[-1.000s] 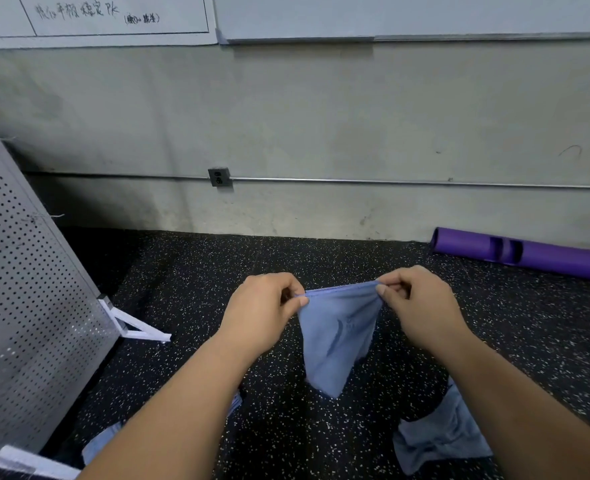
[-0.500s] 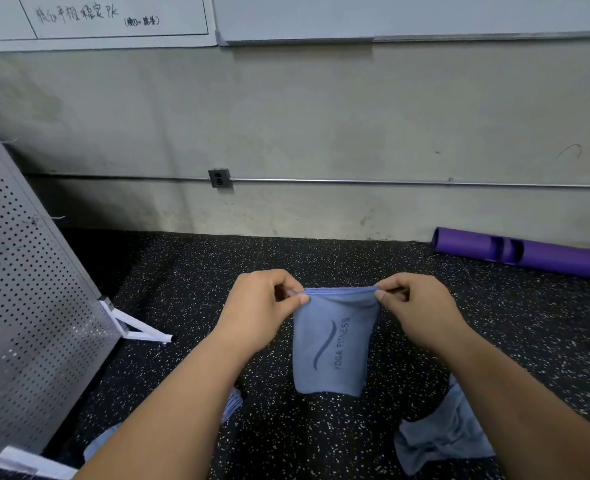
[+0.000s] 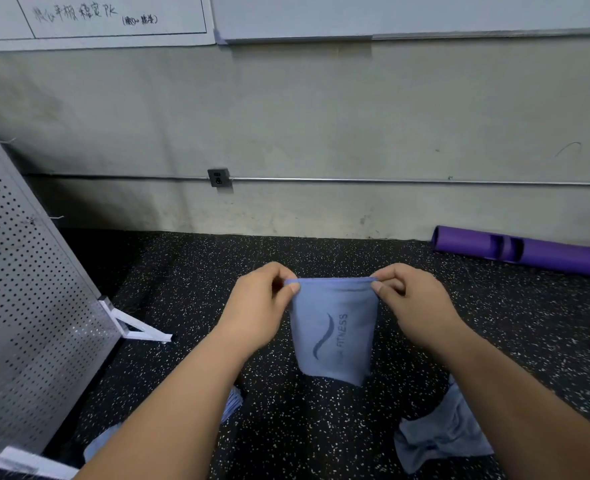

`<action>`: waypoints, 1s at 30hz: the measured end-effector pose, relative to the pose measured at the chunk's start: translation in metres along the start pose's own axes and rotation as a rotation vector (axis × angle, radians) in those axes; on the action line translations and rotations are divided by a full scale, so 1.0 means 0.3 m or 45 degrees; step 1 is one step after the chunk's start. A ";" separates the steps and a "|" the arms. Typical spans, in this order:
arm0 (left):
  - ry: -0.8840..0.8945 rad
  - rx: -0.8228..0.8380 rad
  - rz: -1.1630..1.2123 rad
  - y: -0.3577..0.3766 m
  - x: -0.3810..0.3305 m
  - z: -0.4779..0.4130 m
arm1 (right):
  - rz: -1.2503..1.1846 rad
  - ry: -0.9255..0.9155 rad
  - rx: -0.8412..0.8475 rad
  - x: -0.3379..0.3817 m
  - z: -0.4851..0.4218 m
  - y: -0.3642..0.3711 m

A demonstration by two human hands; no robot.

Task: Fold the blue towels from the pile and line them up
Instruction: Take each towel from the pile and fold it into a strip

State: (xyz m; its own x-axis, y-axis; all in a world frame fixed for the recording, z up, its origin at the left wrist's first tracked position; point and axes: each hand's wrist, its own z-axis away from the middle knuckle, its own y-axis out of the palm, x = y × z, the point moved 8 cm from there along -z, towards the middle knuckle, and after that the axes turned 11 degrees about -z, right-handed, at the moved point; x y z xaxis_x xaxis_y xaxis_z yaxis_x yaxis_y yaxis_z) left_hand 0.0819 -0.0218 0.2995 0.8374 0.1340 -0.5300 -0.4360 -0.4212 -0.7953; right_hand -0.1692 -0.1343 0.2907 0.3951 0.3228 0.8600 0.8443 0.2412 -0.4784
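Observation:
A blue towel with a wave logo and the word FITNESS hangs in the air above the speckled black floor. My left hand pinches its top left corner and my right hand pinches its top right corner, so the top edge is stretched flat between them. A crumpled blue towel lies on the floor at the lower right, partly behind my right forearm. More blue cloth shows at the lower left, mostly hidden under my left forearm.
A perforated grey metal panel on a white foot leans at the left. A purple roll lies along the concrete wall at the far right. A pipe and a socket run along the wall.
The towel hung bunched to a point a second ago. It has since opened into a flat rectangle with the logo showing, and my hands have drawn slightly further apart.

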 end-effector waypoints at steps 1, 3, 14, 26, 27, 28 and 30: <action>-0.053 -0.025 0.102 -0.008 0.011 -0.005 | -0.008 -0.005 -0.005 0.001 -0.002 -0.005; -0.113 -0.060 0.233 -0.016 0.028 -0.012 | -0.039 -0.025 -0.009 0.008 -0.003 -0.012; -0.131 -0.126 0.509 -0.043 0.022 -0.009 | -0.463 -0.014 0.010 0.011 -0.003 -0.004; -0.007 0.112 0.168 -0.009 0.034 -0.004 | -0.388 -0.114 0.103 0.083 0.024 0.025; 0.021 0.150 0.127 0.001 0.024 0.003 | -0.353 -0.118 0.118 0.089 0.030 0.036; 0.049 0.184 0.094 0.011 0.012 0.010 | -0.312 -0.127 0.131 0.094 0.035 0.048; 0.120 0.233 0.063 0.033 -0.019 0.022 | -0.242 -0.155 0.156 0.107 0.045 0.073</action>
State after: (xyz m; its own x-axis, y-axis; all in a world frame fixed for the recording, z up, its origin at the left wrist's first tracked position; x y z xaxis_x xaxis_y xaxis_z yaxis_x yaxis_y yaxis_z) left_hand 0.0705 -0.0207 0.2928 0.8368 0.0287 -0.5467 -0.5229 -0.2539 -0.8137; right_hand -0.1427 -0.1064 0.3054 0.1804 0.3670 0.9126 0.8461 0.4153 -0.3342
